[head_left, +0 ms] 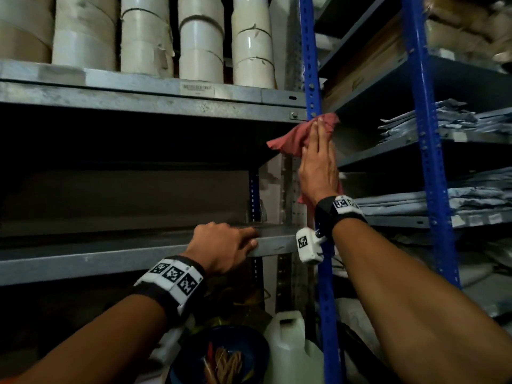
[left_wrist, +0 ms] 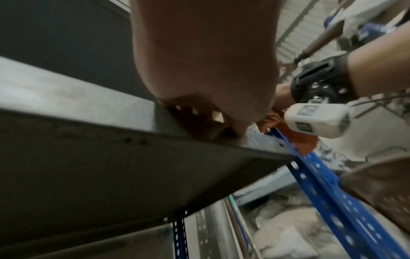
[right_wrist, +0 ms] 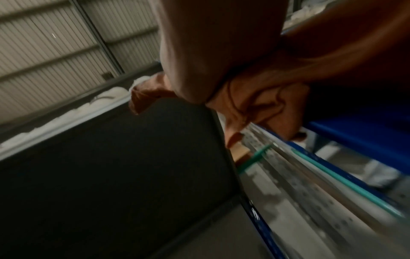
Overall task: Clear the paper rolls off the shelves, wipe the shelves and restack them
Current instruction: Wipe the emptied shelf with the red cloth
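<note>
Midway through a storeroom clean-up, a person's right hand presses a red cloth flat against the blue upright at the right end of a bare grey shelf, fingers straight and together rather than curled round the rag. The left hand rests on that shelf's near edge, fingers lying over the top and thumb against the front lip, bracing rather than carrying anything.

The paper rolls stand upright in a close row on the upper shelf, just above the wiped level. They look bulky and probably heavy, stiff through the core but with loose, torn outer wraps; a two-handed hold round the body, low down, seems safer than pulling on the taped edges. The cloth is soft and light and bunches under the palm.

To the right, a neighbouring rack holds stacks of flat grey-blue packets. Below the near shelf sit a white plastic jug and a dark bowl of oddments, crowding the floor where lifted rolls might be set down.
</note>
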